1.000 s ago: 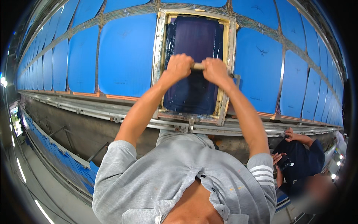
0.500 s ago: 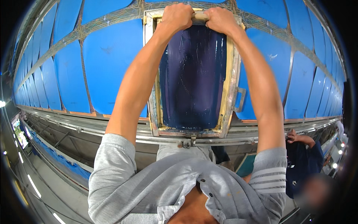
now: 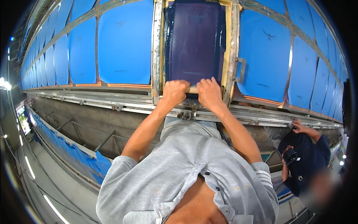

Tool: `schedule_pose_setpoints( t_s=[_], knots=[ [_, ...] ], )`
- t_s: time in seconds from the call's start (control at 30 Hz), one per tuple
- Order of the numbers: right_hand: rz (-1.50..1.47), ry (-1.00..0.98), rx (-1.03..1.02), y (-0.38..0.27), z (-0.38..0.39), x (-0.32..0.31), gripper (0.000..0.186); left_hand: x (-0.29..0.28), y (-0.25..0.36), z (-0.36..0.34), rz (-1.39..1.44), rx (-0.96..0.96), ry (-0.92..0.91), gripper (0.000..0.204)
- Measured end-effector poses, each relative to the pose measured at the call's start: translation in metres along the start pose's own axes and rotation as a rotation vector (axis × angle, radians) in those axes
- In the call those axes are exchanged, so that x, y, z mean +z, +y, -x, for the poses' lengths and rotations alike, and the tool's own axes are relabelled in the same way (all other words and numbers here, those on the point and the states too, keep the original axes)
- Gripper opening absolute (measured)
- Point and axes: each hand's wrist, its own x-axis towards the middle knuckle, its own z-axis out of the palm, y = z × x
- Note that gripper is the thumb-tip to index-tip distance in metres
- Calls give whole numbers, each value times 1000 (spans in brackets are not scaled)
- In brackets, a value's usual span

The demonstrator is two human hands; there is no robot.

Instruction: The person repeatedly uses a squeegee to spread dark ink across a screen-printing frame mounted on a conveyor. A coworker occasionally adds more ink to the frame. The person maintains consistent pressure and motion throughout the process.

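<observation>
My left hand and my right hand both grip a pale squeegee bar at the near end of a screen printing frame. Inside the frame, the screen is dark purple, with thick glossy dark ink along its sides and faint markings showing through. A metal handle sticks out from the frame's right side. The squeegee's blade is mostly hidden by my hands.
Long rows of blue panels with small dark prints flank the frame. A metal rail runs along the near edge. At lower right, a co-worker in dark clothing holds a black round object. Steel supports and blue material lie at lower left.
My hands moved the squeegee to the frame's far end half a second ago and are now back at the near end, leaving the screen's middle smoother, with markings visible.
</observation>
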Motion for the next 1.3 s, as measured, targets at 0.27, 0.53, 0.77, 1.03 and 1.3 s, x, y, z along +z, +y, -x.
schedule_pose_setpoints(
  t_s=[0.27, 0.53, 0.77, 1.03, 1.3],
  knots=[
    [55, 696, 479, 116, -15, -13, 47, 12, 7, 25, -45, 47, 73, 22],
    [-513, 813, 611, 160, -23, -22, 30, -11, 7, 44, 64, 24, 53, 37],
    [-638, 835, 621, 49, -81, -29, 25, -66, -66, 89, 8, -21, 78, 37],
    [-918, 764, 752, -71, -193, 92, 27, -137, -231, 153, -71, -76, 29, 41],
    [-711, 720, 756, -86, -208, 104, 28, -149, -256, 173, -18, 9, 82, 33]
  ],
)
